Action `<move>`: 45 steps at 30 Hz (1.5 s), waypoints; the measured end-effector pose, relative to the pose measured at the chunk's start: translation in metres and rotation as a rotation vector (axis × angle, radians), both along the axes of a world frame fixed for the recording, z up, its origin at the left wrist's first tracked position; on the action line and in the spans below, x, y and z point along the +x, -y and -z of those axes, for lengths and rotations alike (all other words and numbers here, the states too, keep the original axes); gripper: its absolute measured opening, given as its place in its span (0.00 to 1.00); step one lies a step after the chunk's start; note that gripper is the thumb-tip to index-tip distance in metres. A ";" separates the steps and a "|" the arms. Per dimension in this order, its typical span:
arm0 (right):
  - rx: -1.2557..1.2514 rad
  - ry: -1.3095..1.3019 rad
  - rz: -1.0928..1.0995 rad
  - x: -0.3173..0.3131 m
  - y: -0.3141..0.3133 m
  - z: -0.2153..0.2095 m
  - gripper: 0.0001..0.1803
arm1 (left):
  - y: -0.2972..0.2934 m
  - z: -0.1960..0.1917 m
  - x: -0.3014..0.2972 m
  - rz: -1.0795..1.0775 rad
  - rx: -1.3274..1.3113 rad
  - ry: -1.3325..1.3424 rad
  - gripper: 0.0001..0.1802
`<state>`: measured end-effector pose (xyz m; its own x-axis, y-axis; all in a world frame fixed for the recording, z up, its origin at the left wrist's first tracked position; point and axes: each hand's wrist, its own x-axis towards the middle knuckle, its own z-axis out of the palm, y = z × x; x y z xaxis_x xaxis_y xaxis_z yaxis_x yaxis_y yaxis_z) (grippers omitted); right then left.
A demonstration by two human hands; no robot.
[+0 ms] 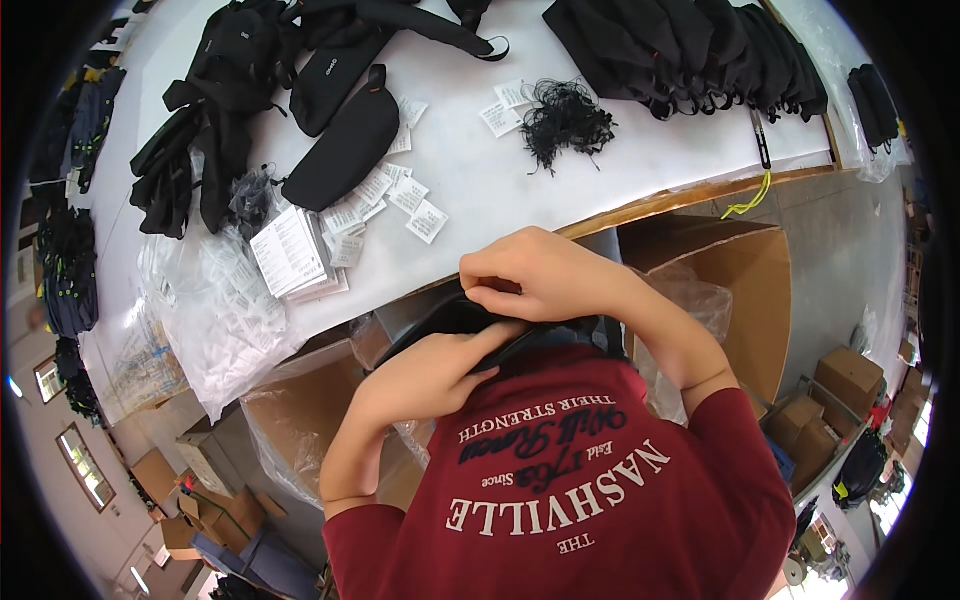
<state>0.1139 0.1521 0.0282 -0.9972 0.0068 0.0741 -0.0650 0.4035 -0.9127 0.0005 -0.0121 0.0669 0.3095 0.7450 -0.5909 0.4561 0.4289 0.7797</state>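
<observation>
Both hands hold 1 black pouch (455, 318) against the chest, just below the table (520, 190) edge. Left hand (430, 375) grips it at 7 o'clock, fingers closed. Right hand (535, 275) pinches its top edge at 1 o'clock. Long axis runs 8 to 2 o'clock.

Black pouch mostly hidden

Both hands cover the black pouch (450, 318); the bench's (500, 190) far edge is cut off.
</observation>
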 end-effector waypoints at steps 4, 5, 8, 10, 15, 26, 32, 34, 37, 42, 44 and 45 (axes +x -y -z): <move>-0.581 0.221 -0.150 0.008 -0.012 0.023 0.09 | 0.010 0.021 -0.014 -0.028 0.173 0.351 0.29; -0.570 0.359 -0.132 0.016 -0.021 0.027 0.15 | 0.013 0.024 -0.020 -0.048 0.137 0.386 0.30; -0.453 0.662 -0.197 0.043 -0.038 0.020 0.23 | 0.019 0.023 -0.031 -0.399 -0.115 0.669 0.32; -0.484 0.479 -0.172 0.075 -0.027 0.048 0.32 | 0.025 0.034 -0.037 -0.419 -0.145 0.710 0.36; -0.624 0.563 0.160 0.079 0.017 0.027 0.43 | 0.030 0.051 -0.034 -0.513 -0.170 0.707 0.38; -0.524 0.350 0.577 0.090 -0.026 0.011 0.17 | 0.044 0.049 -0.032 -0.669 -0.213 0.515 0.26; -0.694 0.216 0.793 0.097 -0.056 0.005 0.12 | 0.039 0.026 -0.034 -0.692 -0.118 0.314 0.11; -0.871 0.046 0.919 0.088 -0.051 0.011 0.14 | 0.039 0.023 -0.028 -0.577 -0.040 0.327 0.12; -0.930 0.019 0.940 0.083 -0.050 0.026 0.14 | 0.035 0.010 -0.014 -0.483 0.030 0.235 0.13; -1.530 -0.232 0.987 0.083 -0.048 0.055 0.06 | 0.035 -0.008 -0.001 -0.336 0.016 0.140 0.16; -1.660 -0.158 1.113 0.066 -0.038 0.042 0.07 | 0.037 -0.006 0.007 -0.298 0.051 0.127 0.16; -1.726 -0.038 1.071 0.060 -0.031 0.035 0.09 | 0.039 -0.005 0.011 -0.259 0.088 0.114 0.15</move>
